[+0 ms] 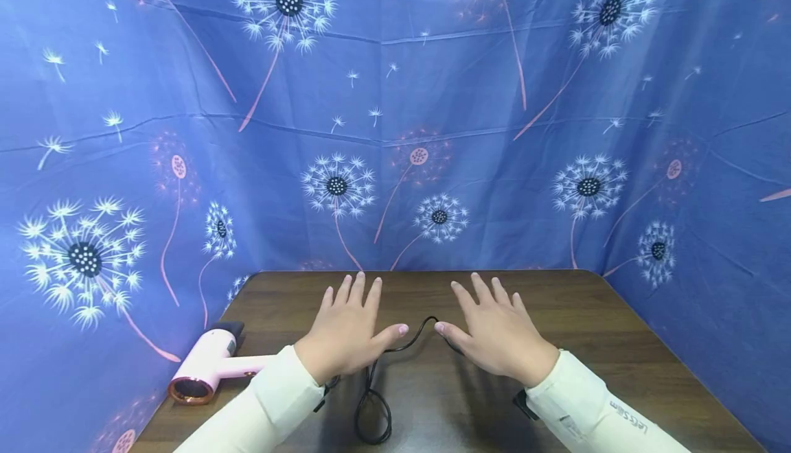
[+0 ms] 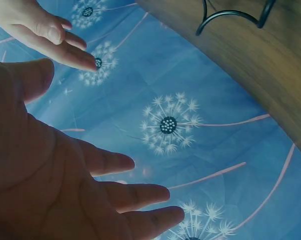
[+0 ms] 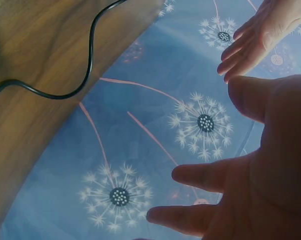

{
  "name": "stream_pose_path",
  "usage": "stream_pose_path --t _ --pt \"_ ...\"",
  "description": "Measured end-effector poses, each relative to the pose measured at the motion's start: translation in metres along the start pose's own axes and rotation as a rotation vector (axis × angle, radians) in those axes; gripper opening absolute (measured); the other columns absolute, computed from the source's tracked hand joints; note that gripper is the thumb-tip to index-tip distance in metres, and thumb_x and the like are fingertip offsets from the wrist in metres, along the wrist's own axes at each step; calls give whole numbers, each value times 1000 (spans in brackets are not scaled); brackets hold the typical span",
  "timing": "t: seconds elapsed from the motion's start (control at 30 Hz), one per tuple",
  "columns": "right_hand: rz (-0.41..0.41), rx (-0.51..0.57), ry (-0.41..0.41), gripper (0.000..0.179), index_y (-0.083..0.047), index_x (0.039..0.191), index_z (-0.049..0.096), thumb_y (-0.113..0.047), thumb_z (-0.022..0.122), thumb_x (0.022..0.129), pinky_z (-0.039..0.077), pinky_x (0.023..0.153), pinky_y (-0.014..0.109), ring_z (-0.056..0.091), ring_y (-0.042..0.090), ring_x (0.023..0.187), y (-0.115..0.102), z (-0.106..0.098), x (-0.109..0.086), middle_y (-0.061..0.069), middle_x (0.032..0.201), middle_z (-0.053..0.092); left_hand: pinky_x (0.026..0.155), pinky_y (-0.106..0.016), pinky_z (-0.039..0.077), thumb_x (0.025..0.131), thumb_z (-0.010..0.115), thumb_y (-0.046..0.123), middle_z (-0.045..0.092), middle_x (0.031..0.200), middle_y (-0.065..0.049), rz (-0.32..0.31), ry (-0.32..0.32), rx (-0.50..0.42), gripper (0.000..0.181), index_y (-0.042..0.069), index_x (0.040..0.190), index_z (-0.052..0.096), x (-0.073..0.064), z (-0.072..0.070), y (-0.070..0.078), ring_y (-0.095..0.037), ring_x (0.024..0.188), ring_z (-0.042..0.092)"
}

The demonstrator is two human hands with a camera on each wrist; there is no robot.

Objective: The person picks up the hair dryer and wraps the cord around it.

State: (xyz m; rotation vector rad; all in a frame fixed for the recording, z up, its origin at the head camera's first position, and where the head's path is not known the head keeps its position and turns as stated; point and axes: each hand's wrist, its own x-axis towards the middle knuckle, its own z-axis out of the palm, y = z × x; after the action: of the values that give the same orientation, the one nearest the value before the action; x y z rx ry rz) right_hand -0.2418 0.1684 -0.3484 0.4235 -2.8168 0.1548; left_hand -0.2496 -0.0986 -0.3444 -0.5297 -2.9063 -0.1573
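Note:
My left hand [image 1: 343, 333] is held above the table with its fingers straight and spread, holding nothing. To its right my right hand [image 1: 502, 336] hovers the same way, palm down, also without anything in it. A pink hair dryer [image 1: 204, 367] with a copper-coloured rim and a dark nozzle lies at the table's left side. Its handle points toward my left hand, and the left forearm hides the handle's end. A black cord [image 1: 389, 420] lies looped on the table below and between the hands. In the left wrist view the left palm [image 2: 45, 170] shows open fingers.
The brown wooden table [image 1: 587, 316] has rounded far corners. A blue curtain [image 1: 395, 96] with a dandelion pattern hangs behind it and along both sides. Each wrist wears a dark strap or device, partly under the white sleeves [image 1: 593, 405].

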Motion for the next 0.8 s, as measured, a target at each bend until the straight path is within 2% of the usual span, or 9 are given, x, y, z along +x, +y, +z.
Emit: stream_pose_path --t 0.1,0.27,0.5,0.7,0.8 --pt "-15 14 13 90 -14 155 46 -81 33 96 39 107 75 44 55 140 0 1 0 26 158 43 123 -67 22 94 28 85 24 169 -22 -9 2 -7 101 13 165 25 -2 2 -5 -43 157 22" --pt "-23 34 17 82 -12 148 53 -75 44 97 53 92 66 59 48 124 -1 4 -2 24 147 53 123 -67 22 94 30 85 26 168 -23 -29 9 -28 100 14 164 28 -9 6 -14 -43 156 24" --pt "-20 54 -5 72 -11 145 57 -65 58 97 54 93 64 60 45 124 0 11 -5 22 145 55 123 -69 21 94 32 83 23 169 -24 -78 0 -37 98 15 165 27 -21 12 -28 -45 156 22" --pt "-20 65 -40 69 -11 144 57 -60 62 96 54 94 63 59 44 125 1 15 -8 21 146 56 121 -71 21 96 37 80 27 167 -25 -93 10 -52 96 13 164 30 -26 19 -36 -46 155 24" --pt "-27 69 -44 68 -12 144 57 -60 63 96 55 93 61 60 43 124 1 17 -9 20 145 56 121 -71 21 95 36 81 27 167 -26 -91 7 -55 97 12 163 30 -28 23 -38 -46 155 25"
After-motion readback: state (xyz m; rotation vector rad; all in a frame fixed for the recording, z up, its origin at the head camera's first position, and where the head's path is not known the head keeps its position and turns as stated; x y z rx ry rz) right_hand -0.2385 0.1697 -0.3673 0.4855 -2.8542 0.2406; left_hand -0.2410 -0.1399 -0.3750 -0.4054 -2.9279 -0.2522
